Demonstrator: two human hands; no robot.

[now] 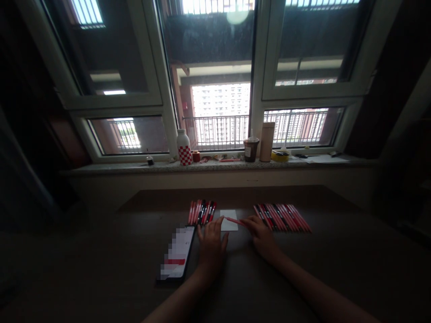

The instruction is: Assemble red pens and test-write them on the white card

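Note:
In the head view, my right hand [259, 233] pinches a slim pink pen [235, 220] by its right end. The pen lies slantwise over a small white sheet of paper [229, 227], its far tip close to the fingertips of my left hand [213, 242]. That left hand rests palm down at the sheet's left edge with fingers stretched out and thumb apart. Beyond it is a short row of red, pink and black pens [202, 212]. A longer row of similar pens [282, 217] lies just right of my right hand.
A phone [180, 253] with a lit screen lies left of my left hand on the dark table [296, 273]. Along the windowsill [215, 166] stand a red-checked white bottle [184, 148], a lidded drink cup [251, 149], a tan cylinder [267, 141] and yellow tape [280, 156].

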